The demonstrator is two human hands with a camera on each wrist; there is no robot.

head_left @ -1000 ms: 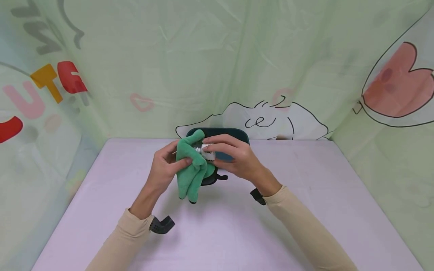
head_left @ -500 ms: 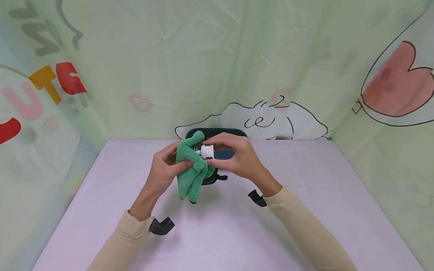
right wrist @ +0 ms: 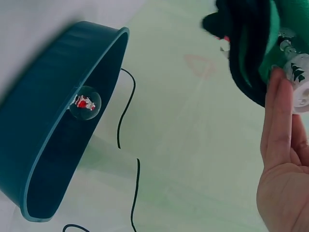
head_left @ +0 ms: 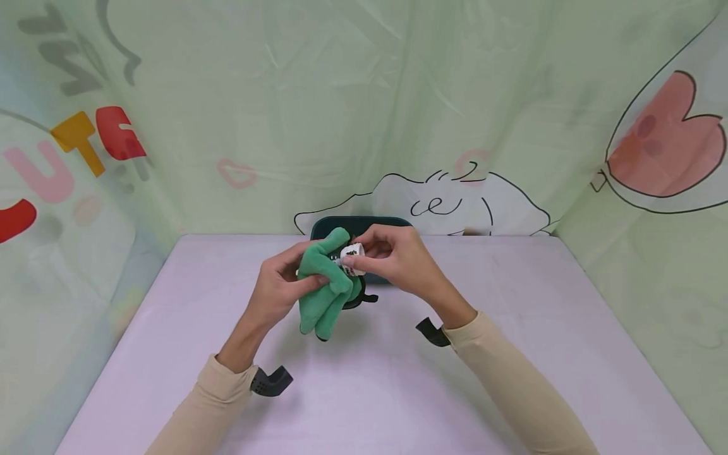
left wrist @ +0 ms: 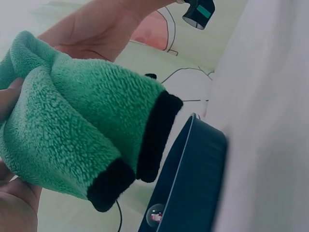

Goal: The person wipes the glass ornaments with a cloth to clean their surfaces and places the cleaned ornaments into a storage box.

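Observation:
My left hand (head_left: pixel 277 284) grips a fuzzy green cloth (head_left: pixel 318 306) with black edging, thumb on its front, and the folded cloth wraps a small snow globe. Out of the cloth, to the right, sticks the globe's white base (head_left: pixel 353 250). My right hand (head_left: pixel 408 262) pinches this base between thumb and fingers. In the right wrist view the base (right wrist: pixel 298 77) carries a dark tree print, and a snowman figure shows beside it inside the cloth. Most of the globe is hidden. Both hands are raised over the far part of the table.
Behind the hands, at the table's (head_left: pixel 398 379) far edge, stands a dark blue bin (head_left: pixel 364 224). Another clear globe (right wrist: pixel 86 103) with a red and white figure lies inside it. A printed pale green curtain (head_left: pixel 341 114) surrounds the table. Dark wrist cameras (head_left: pixel 272 382) jut from both sleeves.
My right thumb has moved from below the white base up onto its front, and the base has tilted slightly. The left hand and cloth have dropped a little, the cloth still in its grip.

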